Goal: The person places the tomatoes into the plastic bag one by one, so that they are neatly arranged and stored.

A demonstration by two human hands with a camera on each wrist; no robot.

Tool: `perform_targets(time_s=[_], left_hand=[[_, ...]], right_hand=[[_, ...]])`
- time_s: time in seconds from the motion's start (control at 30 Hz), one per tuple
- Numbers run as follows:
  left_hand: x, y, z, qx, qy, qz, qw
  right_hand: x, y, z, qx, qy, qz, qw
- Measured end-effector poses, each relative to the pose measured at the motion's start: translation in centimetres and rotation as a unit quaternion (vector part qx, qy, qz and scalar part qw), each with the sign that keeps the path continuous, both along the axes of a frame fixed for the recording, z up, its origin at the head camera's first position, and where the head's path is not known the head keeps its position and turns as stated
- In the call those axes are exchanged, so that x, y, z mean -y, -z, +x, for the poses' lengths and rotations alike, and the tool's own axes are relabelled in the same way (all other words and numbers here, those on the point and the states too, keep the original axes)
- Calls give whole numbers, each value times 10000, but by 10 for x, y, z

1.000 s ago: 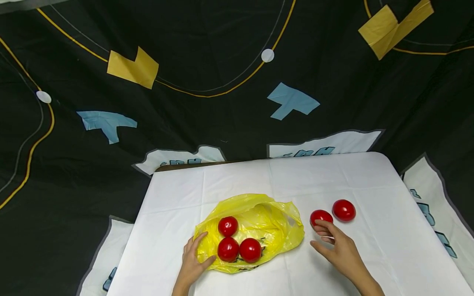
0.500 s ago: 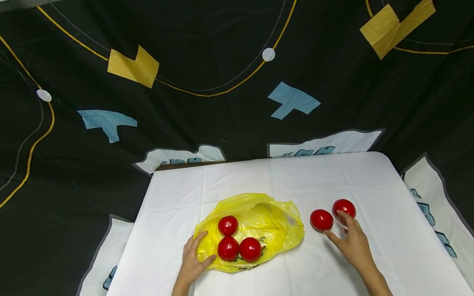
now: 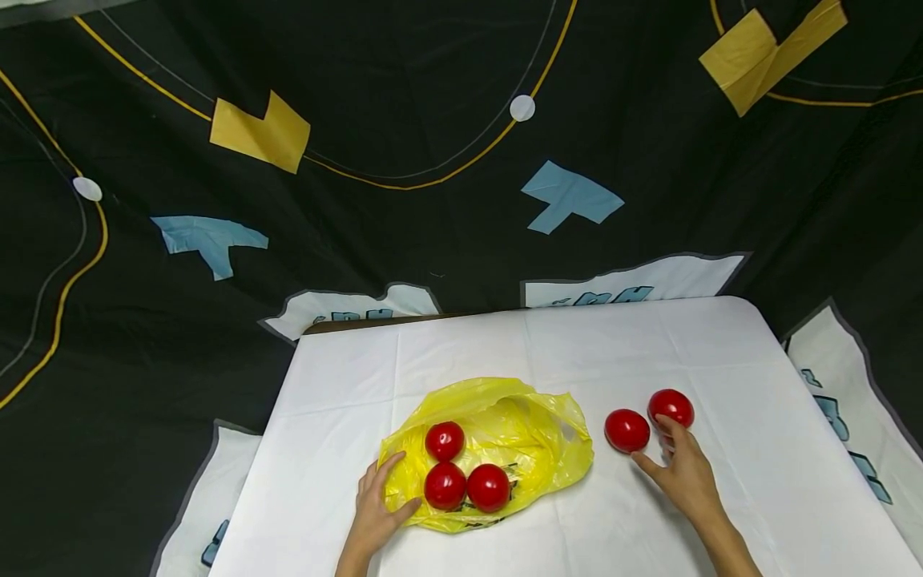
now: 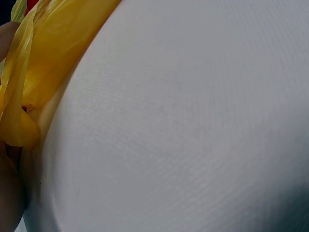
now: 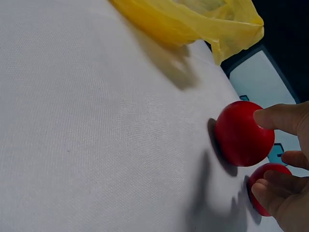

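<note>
A crumpled yellow plastic bag (image 3: 548, 457) lies on the white-covered table with three shiny red balls on it; one red ball (image 3: 444, 441) is above the other two. At the bag's left edge my left hand (image 3: 376, 506) holds it, thumb and index finger over the plastic. The left wrist view shows only part of that hand beside the yellow folds. Two more red balls lie right of the bag. My right hand (image 3: 683, 474) reaches to them with fingers spread, thumb beside the nearer ball (image 5: 241, 137) and fingertips at the farther ball (image 3: 671, 407). Contact is unclear.
A white cloth (image 3: 505, 344) covers the table. Behind it hangs a dark cloth (image 3: 404, 232) with yellow lines and blue and gold shapes. White patches (image 3: 634, 280) with blue lettering border the table's back edge.
My right hand has moved right from the nearer ball to the space before the farther one, then stays nearly still. My left hand and the balls have not moved.
</note>
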State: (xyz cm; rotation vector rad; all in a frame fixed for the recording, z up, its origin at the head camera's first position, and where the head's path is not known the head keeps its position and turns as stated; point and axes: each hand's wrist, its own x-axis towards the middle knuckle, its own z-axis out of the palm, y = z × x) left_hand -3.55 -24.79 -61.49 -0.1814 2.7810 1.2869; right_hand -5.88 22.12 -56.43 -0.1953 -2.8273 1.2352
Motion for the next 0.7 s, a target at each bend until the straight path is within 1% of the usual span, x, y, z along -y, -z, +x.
perform_targets(time_s=[0.27, 0.6, 0.7], left_hand=[[-1, -2, 1, -12, 21, -3, 10000], [-1, -2, 2, -118, 14, 108, 9999], [-1, -2, 2, -114, 1, 80, 9999]], right_hand=[[0, 5, -2, 88, -71, -174, 9998], [6, 12, -7, 406, -167, -215, 9988], [9, 14, -7, 407, -155, -155, 9989]])
